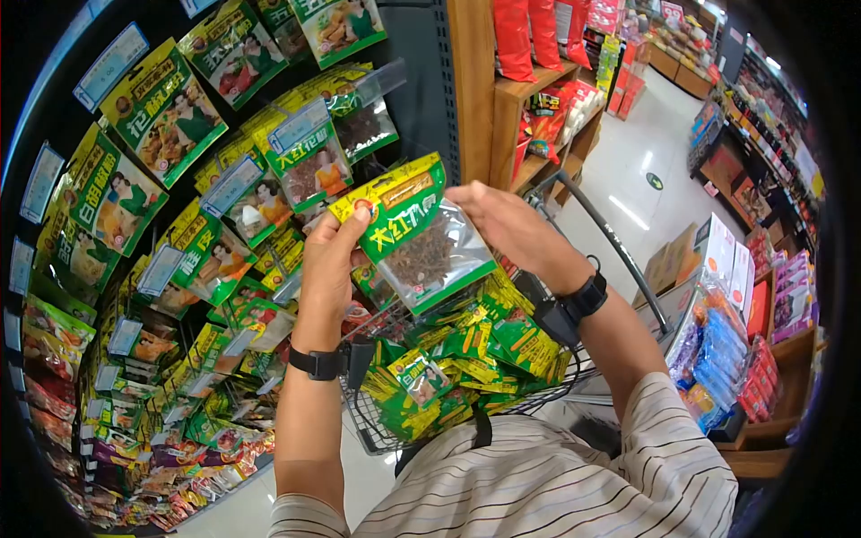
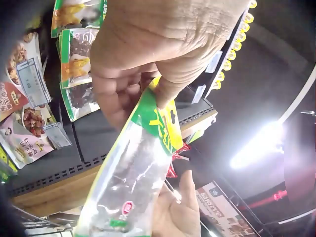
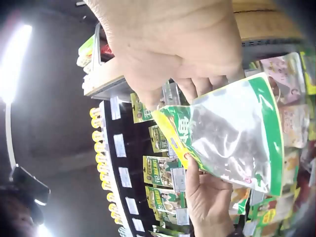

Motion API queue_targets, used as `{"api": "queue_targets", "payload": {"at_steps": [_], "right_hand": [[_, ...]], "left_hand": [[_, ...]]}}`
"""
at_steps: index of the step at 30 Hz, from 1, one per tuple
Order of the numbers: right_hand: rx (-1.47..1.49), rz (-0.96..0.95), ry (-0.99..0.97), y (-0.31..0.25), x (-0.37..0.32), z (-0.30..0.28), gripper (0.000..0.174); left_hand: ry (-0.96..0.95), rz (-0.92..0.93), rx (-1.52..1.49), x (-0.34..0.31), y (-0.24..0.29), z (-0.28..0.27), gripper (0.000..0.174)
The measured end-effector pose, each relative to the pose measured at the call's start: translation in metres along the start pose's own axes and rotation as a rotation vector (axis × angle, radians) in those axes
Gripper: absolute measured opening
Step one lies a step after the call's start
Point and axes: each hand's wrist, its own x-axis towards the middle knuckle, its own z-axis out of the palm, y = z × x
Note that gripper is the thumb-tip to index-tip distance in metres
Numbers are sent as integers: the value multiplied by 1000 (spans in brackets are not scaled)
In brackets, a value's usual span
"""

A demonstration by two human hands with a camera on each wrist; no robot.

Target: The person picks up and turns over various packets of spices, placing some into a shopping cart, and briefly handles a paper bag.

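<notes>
A green and yellow spice bag [image 1: 425, 254] with a clear window showing dark dried pieces is held up in front of the body. My left hand [image 1: 328, 258] pinches its upper left edge, with the thumb on the front and the other fingers behind. Fingers fairly straight, my right hand [image 1: 518, 229] is at the bag's right edge. In the right wrist view, the right palm [image 3: 168, 34] is above the bag and its fingertips are partly hidden behind it. Below the hands, a wire shopping cart [image 1: 363, 430] carries a heap of similar green and yellow packets [image 1: 484, 350].
Hanging spice packets [image 1: 166, 112] with price tags [image 1: 112, 65] fill the shelf on the left. A wooden shelf [image 1: 475, 90] with red bags stands ahead. The cart's handle [image 1: 619, 247] runs along the right, beside a display of blue and red packs [image 1: 726, 332].
</notes>
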Motion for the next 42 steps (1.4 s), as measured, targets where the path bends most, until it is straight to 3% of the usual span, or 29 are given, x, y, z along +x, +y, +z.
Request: {"api": "queue_targets", "payload": {"at_steps": [2,9,10,14,17,18,22,26,29,36,39,42], "right_hand": [[-240,-48,69,-4,11,2,44],[-90,-120,136,4,49,1,34],[-74,-128,145,4,53,1,34],[-69,-134,183,8,69,2,33],[-136,-85,168,10,82,-1,32],[-278,-70,179,5,86,-4,34],[-466,-205,243,-31,112,-11,40],[-285,-255,135,-52,138,-14,38],[-227,-263,160,-52,157,-15,40],[-265,-243,152,-66,157,-25,41],[-195,-214,161,-72,154,-27,40],[-168,-241,42,-80,152,-36,45]], "left_hand": [[-25,-20,11,5,2,5,31],[-78,33,-82,18,10,17,38],[-119,29,-96,16,13,17,47],[-205,11,-4,18,-5,8,57],[-93,2,-79,22,-13,8,51],[-70,13,-79,28,-14,4,49],[14,70,-2,44,-11,-11,42],[42,111,90,55,0,-6,39],[27,150,121,70,-4,-8,37],[9,239,185,92,-3,-8,30],[-50,215,192,106,-8,-13,40],[-43,216,243,114,-9,-12,41]]}}
